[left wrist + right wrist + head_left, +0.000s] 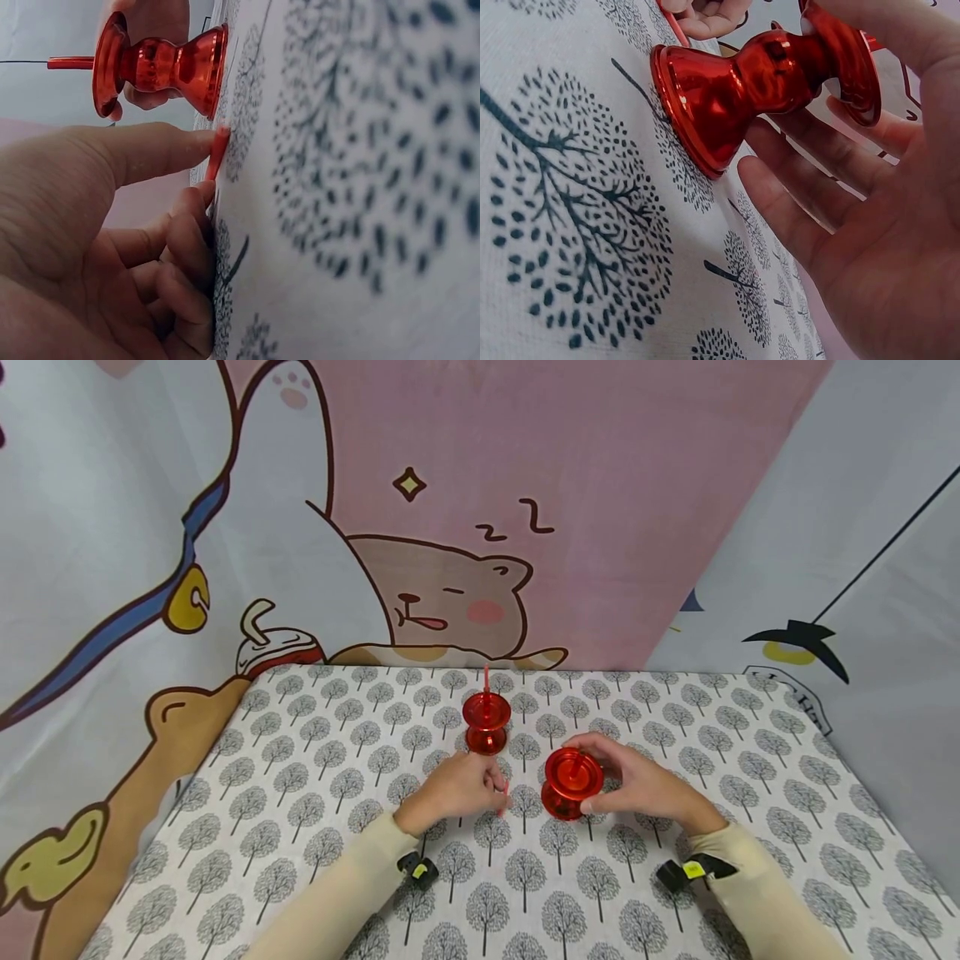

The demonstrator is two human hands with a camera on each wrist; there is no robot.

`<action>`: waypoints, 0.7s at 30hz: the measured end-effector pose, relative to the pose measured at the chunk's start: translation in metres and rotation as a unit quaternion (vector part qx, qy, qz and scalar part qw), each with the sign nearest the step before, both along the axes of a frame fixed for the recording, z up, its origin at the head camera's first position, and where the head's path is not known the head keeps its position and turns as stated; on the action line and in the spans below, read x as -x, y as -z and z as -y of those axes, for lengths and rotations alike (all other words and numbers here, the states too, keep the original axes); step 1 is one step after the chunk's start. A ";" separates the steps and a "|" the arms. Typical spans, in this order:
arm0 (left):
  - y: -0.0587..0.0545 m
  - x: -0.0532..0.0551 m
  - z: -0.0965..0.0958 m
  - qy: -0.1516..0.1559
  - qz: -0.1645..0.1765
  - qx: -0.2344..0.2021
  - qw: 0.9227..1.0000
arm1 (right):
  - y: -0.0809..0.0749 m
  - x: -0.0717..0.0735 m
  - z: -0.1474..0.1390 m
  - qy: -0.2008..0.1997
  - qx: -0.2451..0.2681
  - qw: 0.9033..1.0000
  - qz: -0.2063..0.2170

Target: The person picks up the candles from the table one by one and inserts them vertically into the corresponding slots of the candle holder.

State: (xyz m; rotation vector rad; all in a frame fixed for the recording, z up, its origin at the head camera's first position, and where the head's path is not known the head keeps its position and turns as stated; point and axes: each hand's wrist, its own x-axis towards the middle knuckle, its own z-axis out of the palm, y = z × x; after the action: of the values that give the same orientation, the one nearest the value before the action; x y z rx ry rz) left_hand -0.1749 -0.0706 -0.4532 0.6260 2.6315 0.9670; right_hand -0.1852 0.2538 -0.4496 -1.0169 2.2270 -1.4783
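Observation:
Two shiny red candlesticks, each with a flared foot, a narrow waist and a wide dish, stand on the tree-print cloth. In the head view my right hand curves round the nearer candlestick, thumb on the near side and fingers behind. Its fingers pass behind the waist in the right wrist view. A short red rod rises from its dish. My left hand pinches a thin red stick between thumb and forefinger, close to the cloth. Beyond that hand is the farther candlestick, bearing a taller red stick.
A white cloth printed with grey trees covers the table. Behind it hangs a pink and white curtain with cartoon animals, meeting the table's back edge. Both wrists wear small black cameras.

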 end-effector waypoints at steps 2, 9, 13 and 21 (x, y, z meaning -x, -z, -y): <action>0.000 0.000 0.000 -0.001 0.000 0.003 1.000 | 0.000 0.000 0.000 0.000 0.001 1.000 0.003; 0.000 -0.002 -0.001 0.000 -0.017 0.014 1.000 | 0.000 0.000 0.001 -0.001 0.004 1.000 0.002; 0.000 -0.002 -0.001 -0.002 -0.032 0.025 0.999 | 0.000 0.000 0.001 0.001 0.000 1.000 0.000; -0.001 -0.003 0.000 0.008 -0.064 0.041 0.997 | 0.001 0.000 0.000 0.003 0.000 1.000 0.003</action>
State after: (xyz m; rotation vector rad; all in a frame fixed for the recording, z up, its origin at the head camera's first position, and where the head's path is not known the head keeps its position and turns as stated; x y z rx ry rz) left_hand -0.1723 -0.0702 -0.4523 0.7096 2.7570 0.8364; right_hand -0.1848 0.2536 -0.4503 -1.0068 2.2275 -1.4825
